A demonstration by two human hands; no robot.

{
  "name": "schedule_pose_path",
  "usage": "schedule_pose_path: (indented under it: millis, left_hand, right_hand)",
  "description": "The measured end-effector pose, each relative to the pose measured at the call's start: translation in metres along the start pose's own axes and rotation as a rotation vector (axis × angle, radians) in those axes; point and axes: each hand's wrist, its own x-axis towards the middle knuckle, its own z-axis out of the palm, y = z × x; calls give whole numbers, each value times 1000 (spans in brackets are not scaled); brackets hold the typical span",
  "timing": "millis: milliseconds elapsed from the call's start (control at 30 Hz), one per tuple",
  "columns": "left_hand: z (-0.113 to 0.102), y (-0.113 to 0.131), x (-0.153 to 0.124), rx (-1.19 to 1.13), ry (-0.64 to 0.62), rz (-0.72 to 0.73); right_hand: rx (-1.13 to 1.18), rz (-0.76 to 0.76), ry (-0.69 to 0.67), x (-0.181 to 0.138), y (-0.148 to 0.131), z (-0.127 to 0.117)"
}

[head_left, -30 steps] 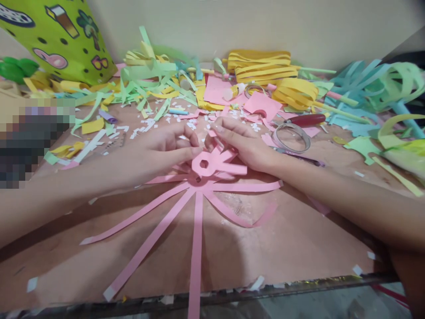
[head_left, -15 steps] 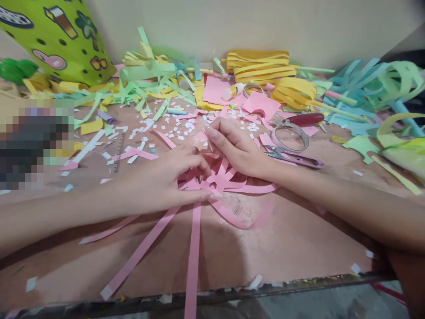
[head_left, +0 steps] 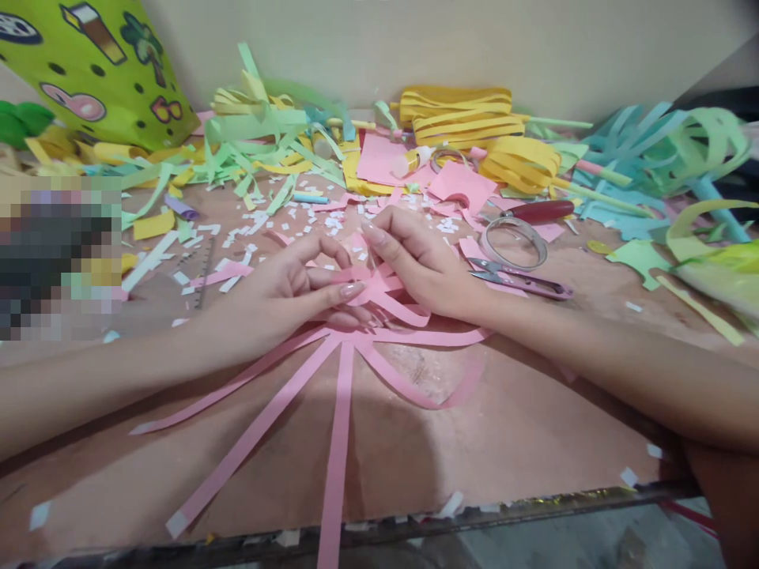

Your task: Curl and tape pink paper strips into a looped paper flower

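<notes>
Pink paper strips (head_left: 341, 371) fanning out across the brown tabletop (head_left: 534, 427) from one joined centre, several trailing to the near edge. Left hand (head_left: 285, 296) curling over that centre, thumb and forefinger pinching a strip end. Right hand (head_left: 415, 265) meeting it from the other side, fingers (head_left: 379, 237) narrowed on the same cluster of folded ends. Looping strip ends back to the hub, by the look of it, a few loops already lying bent under the fingers. Next move likely calling for a steady hold on the hub while drawing in another loose strip without creasing it. Just beside the right hand, small scissors (head_left: 522, 280) and a tape ring (head_left: 513, 241). Beyond, yellow strips (head_left: 456, 114), green strips (head_left: 261, 130) and white snippets (head_left: 261, 225) crowding against a plain pale wall (head_left: 415, 39).
</notes>
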Motion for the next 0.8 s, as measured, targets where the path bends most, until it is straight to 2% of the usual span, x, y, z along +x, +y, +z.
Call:
schedule_pose_path:
  millis: [133, 333, 467, 633, 800]
  left_hand:
    - [-5, 0, 2, -10, -7, 18]
    - [-10, -3, -3, 37, -2, -80]
    - [-12, -3, -4, -9, -60, -105]
    - [-8, 10, -5, 41, -127, -204]
    - [-8, 18, -3, 126, -201, -221]
  right_hand:
    - [146, -1, -12, 1, 6, 0]
    - [317, -21, -65, -1, 8, -2]
    - [432, 27, -196, -1, 5, -4]
    - [511, 149, -317, -1, 2, -8]
    - [449, 97, -491, 0, 4, -12]
